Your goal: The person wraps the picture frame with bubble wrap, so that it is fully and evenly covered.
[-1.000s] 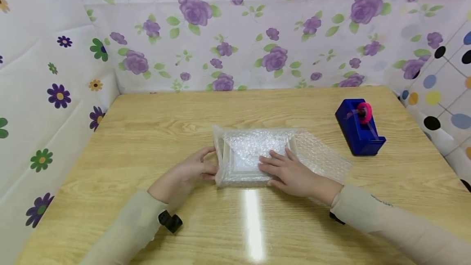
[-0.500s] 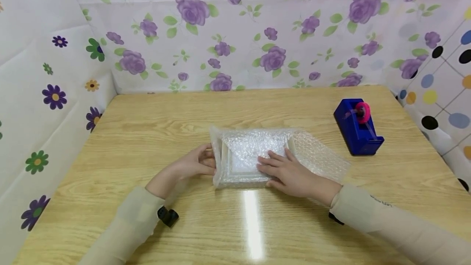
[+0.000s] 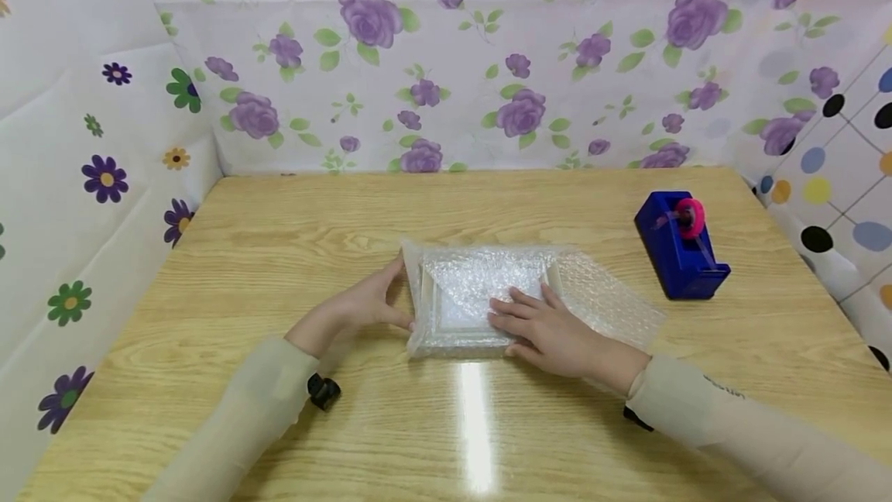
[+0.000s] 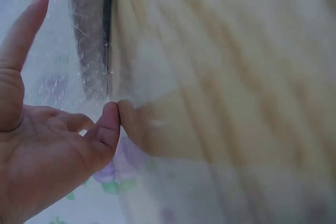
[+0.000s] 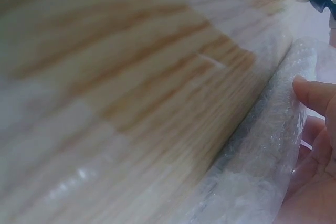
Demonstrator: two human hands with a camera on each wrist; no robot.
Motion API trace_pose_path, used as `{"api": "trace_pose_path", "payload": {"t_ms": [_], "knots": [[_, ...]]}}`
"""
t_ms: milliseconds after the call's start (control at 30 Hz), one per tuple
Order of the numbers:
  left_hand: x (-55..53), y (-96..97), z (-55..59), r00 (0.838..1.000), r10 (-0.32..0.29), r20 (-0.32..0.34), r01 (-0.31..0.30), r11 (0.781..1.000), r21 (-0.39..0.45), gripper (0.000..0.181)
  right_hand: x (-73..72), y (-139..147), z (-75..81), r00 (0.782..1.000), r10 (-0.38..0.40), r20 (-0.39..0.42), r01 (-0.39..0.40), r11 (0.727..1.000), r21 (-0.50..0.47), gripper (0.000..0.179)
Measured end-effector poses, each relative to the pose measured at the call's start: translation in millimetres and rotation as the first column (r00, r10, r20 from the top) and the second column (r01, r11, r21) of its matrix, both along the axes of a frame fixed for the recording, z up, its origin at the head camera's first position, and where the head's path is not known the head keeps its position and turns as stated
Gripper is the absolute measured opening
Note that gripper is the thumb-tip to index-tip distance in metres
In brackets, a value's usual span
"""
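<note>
A pale rectangular picture frame (image 3: pixel 460 308) lies flat on the table, covered by bubble wrap (image 3: pixel 606 293) whose loose tail spreads out to the right. My right hand (image 3: pixel 550 335) rests on top of the wrapped frame with fingers spread, and its thumb lies by the near edge. At the left end, my left hand (image 3: pixel 358 308) has its thumb and a finger spread apart, touching or close to the wrap's open edge. In the left wrist view, that hand (image 4: pixel 58 140) stands beside the wrapped side; in the right wrist view, the other hand (image 5: pixel 315 145) lies against the bubble wrap (image 5: pixel 262 140).
A blue tape dispenser (image 3: pixel 679 246) with a pink-centred roll stands on the right of the wooden table (image 3: pixel 313 215). Floral sheeting (image 3: pixel 446 60) hangs behind and at both sides. Each wrist carries a small black camera.
My left hand has opened out, its fingers going from curled at the wrap's left end to spread along it. My right hand and the wrapped picture frame have stayed in place.
</note>
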State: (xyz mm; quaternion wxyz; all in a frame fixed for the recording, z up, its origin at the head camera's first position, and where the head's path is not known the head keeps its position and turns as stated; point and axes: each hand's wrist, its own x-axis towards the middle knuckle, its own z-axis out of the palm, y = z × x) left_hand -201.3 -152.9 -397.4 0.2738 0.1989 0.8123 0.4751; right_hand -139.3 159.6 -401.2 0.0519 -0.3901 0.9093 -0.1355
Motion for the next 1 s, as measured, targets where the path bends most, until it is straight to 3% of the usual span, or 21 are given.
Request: {"api": "trace_pose_path", "payload": {"t_ms": [100,300,500,633,1000], "knots": [[-1.9,-0.5,0.0,0.998,-0.033,-0.045,0.030,0.998,-0.064,0.129,0.0,-0.4,-0.1,1.000,0.002,0.008,-0.002,1.000,0.003,0.051],[-3.6,0.1,-0.7,0.991,-0.086,-0.101,0.077,0.993,-0.089,0.130,-1.2,0.1,-1.2,1.000,0.010,0.019,-0.010,1.000,-0.001,0.051],[-6.8,1.8,0.1,0.971,-0.155,-0.184,0.137,0.985,-0.107,0.125,-2.2,1.2,-0.3,0.999,0.010,0.033,-0.010,1.000,-0.003,0.052],[-8.6,2.0,1.8,0.952,-0.189,-0.240,0.151,0.974,-0.167,0.122,-2.4,0.8,0.4,0.999,0.009,0.040,-0.008,1.000,-0.007,0.052],[-12.1,2.7,6.3,0.958,-0.230,-0.170,0.182,0.948,-0.260,0.118,-2.5,1.7,0.5,0.999,0.019,0.034,-0.018,1.000,-0.018,0.051]]}}
